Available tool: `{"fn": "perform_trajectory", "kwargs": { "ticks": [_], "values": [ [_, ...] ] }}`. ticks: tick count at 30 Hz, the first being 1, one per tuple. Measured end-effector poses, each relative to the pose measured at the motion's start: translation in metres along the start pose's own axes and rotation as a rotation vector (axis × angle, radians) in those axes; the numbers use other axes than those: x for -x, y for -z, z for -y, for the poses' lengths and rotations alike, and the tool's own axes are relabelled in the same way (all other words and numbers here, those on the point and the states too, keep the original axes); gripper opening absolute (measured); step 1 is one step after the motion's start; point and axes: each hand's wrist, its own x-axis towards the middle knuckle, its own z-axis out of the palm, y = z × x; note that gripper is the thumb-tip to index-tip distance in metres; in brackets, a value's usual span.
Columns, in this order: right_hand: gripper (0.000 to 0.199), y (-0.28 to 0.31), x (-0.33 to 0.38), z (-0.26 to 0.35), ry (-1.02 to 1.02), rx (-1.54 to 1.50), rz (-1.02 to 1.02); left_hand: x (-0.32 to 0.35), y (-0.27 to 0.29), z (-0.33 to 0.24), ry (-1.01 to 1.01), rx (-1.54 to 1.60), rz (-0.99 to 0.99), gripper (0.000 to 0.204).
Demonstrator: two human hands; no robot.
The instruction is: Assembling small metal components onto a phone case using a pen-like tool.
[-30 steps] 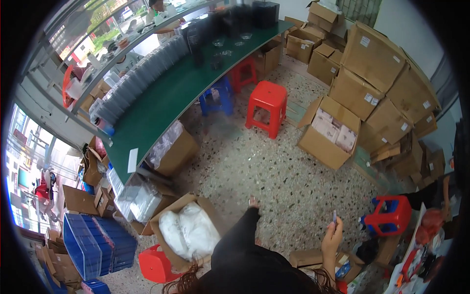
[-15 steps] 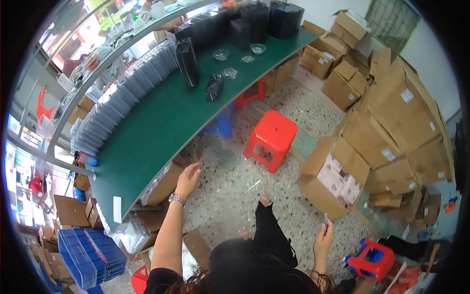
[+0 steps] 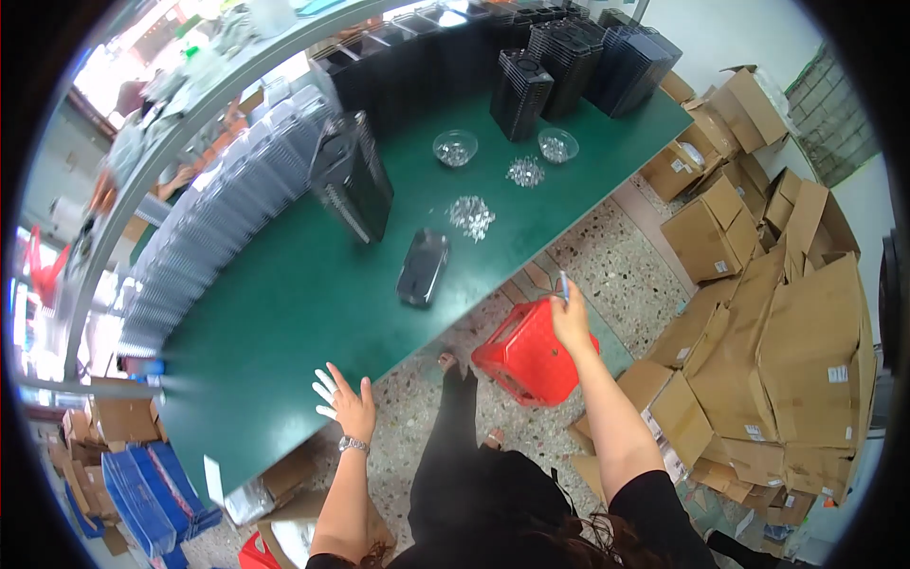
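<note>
At lower centre, the left hand point(image 3: 343, 403) rests spread, grip released, on the long green table point(image 3: 284, 313), likely for support; the right hand point(image 3: 569, 322) pinches a thin pale stick-like item point(image 3: 563, 284) above the red plastic stool point(image 3: 531, 356).

the small thin thing point(image 3: 563, 284) pinched in the right hand point(image 3: 571, 322) is too small to identify.

Black short-sleeved top, black trousers, and a silver wristwatch point(image 3: 353, 444) on the left wrist.
</note>
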Motion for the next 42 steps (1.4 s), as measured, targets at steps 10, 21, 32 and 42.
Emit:
{"fn": "perform_trajectory", "kwargs": {
  "ticks": [10,21,32,42],
  "values": [
    [0.046,-0.090,-0.254,0.034,-0.332,0.542,-0.268,-0.161,-0.060,-0.082,0.053,-0.254,0.040,0.077],
    [0.039,-0.119,-0.245,0.017,-0.223,0.740,-0.412,-0.173,-0.032,-0.122,0.315,-0.173,0.289,0.081],
    [0.036,-0.027,-0.194,0.017,0.801,0.297,1.061,-0.154,-0.055,-0.073,0.137,-0.239,-0.179,0.074],
    [0.035,-0.211,-0.219,-0.242,-0.029,0.111,1.696,-0.123,-0.102,-0.119,0.654,-0.105,-0.397,0.070]
  ]
}}
